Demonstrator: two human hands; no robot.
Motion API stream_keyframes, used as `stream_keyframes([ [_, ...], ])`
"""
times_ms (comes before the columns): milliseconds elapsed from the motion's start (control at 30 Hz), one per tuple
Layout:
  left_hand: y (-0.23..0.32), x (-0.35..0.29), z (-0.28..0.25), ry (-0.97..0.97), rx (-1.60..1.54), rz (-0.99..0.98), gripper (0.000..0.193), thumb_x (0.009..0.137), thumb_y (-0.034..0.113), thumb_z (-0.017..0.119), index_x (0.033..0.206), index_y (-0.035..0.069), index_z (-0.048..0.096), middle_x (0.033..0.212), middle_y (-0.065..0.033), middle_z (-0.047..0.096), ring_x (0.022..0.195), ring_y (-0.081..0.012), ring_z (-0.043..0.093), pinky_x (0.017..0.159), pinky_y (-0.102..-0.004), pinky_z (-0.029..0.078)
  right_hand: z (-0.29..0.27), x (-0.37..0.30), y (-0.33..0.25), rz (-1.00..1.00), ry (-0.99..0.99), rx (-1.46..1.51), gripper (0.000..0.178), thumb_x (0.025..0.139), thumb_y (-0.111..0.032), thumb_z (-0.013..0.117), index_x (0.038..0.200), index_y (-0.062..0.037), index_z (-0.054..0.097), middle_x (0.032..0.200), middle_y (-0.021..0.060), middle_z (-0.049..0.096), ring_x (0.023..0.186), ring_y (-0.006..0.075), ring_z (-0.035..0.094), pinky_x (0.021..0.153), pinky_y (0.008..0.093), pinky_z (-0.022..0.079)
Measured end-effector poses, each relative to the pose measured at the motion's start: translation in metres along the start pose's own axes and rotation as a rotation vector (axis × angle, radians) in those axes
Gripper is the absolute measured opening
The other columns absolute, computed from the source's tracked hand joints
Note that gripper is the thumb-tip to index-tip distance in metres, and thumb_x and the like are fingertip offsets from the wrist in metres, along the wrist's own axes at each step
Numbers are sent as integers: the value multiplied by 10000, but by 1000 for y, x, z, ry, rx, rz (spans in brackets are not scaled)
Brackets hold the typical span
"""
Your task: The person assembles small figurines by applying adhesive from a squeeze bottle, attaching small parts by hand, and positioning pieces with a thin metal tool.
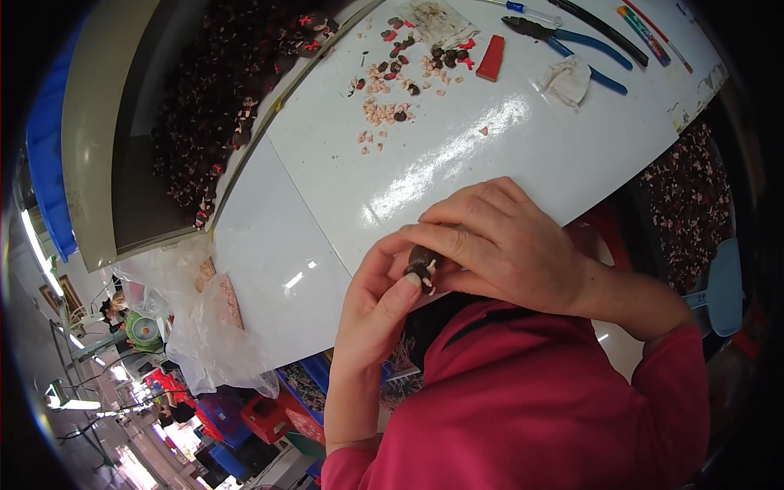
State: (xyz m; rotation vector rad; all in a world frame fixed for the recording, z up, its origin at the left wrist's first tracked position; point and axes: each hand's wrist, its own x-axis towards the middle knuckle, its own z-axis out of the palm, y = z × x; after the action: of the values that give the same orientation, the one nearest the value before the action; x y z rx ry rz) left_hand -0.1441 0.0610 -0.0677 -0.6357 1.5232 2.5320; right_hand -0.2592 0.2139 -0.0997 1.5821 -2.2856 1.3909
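Both my hands meet over the near edge of the white tabletop (327,175), around a small dark brown moulded piece (423,260) with pale pink parts. My left hand (371,306) pinches it, the thumb lying on its lower end. From the right, my right hand (506,245) closes its fingers over the upper side, hiding much of the piece. Farther off on the table lie scattered small pale pink bits (384,112) and several dark brown pieces (445,59), a few with red parts.
A large bin (131,155) of dark pieces stands at left, beside a clear plastic bag (212,343). Far right on the table are blue-handled pliers (604,80), a red block (491,59), a white cloth (565,82) and a screwdriver (523,10). A light blue scoop (724,290) sits at right.
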Motion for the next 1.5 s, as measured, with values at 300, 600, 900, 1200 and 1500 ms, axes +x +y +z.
stream_keyframes([
  [300,5,12,-1,-44,46,-65,719,849,162,653,1396,-30,227,954,-87,639,941,-137,592,845,-261,457,5,-4,9,16,41,59,368,710,-270,704,1013,-95,589,956,7,560,880,160,569,801,308,423],
  [600,3,19,-5,-71,167,-143,735,867,262,662,1400,-38,253,898,-42,634,899,-96,574,845,-238,441,4,-11,19,-17,5,71,371,670,-182,725,1003,-60,613,959,30,584,849,186,578,767,328,443],
  [900,4,18,0,-61,238,-158,668,883,288,641,1360,-21,289,921,-53,625,873,-92,566,815,-222,442,10,-15,22,-64,155,17,164,737,-155,622,865,-58,588,770,4,502,763,143,543,719,279,436],
  [1200,-3,15,17,-3,256,-44,610,905,263,609,1338,-2,270,1004,-120,622,982,-179,599,912,-328,471,5,-18,24,-60,59,3,406,663,-180,716,1022,-25,605,934,48,585,791,196,578,734,326,450],
  [1500,-7,13,22,38,231,9,583,911,222,599,1340,13,264,1011,-115,615,986,-168,587,930,-354,477,-2,-15,22,-15,7,66,408,649,-142,717,1020,-29,593,921,59,583,798,214,576,744,338,446],
])
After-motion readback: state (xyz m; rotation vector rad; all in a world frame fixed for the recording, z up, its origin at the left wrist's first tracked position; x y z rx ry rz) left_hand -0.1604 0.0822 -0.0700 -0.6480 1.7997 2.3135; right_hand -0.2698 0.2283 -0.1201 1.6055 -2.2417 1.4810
